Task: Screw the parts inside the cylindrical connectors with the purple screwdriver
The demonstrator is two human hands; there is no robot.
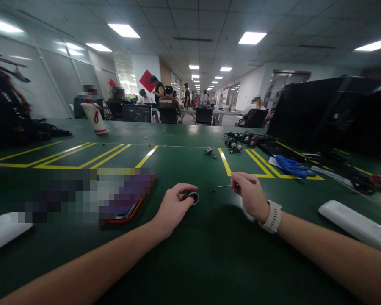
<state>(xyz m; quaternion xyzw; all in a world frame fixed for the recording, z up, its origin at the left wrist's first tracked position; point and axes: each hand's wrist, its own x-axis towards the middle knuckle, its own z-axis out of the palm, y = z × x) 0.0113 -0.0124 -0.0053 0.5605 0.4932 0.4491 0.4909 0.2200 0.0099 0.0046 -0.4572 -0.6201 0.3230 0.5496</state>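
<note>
My left hand (177, 205) is closed around a small round metal part (194, 198), whose ring-shaped end faces right. In my right hand (249, 192), the fingers pinch a thin metal tool (221, 186) with its shaft pointing left. A tiny dark piece (213, 190) lies at or just under the tool's tip; whether they touch is unclear. Both hands are low over the green table (184, 254), a short distance apart. Beyond them, a small metal part with a thin shaft (211, 153) lies on the table.
A phone-like device (130, 199) with a red edge lies left. Farther back stands a paper cup (95, 117). Blue gloves (292, 166), cables and metal parts (238, 142) lie right, near black equipment (317, 114). White objects (352, 220) flank both arms. People sit and stand beyond.
</note>
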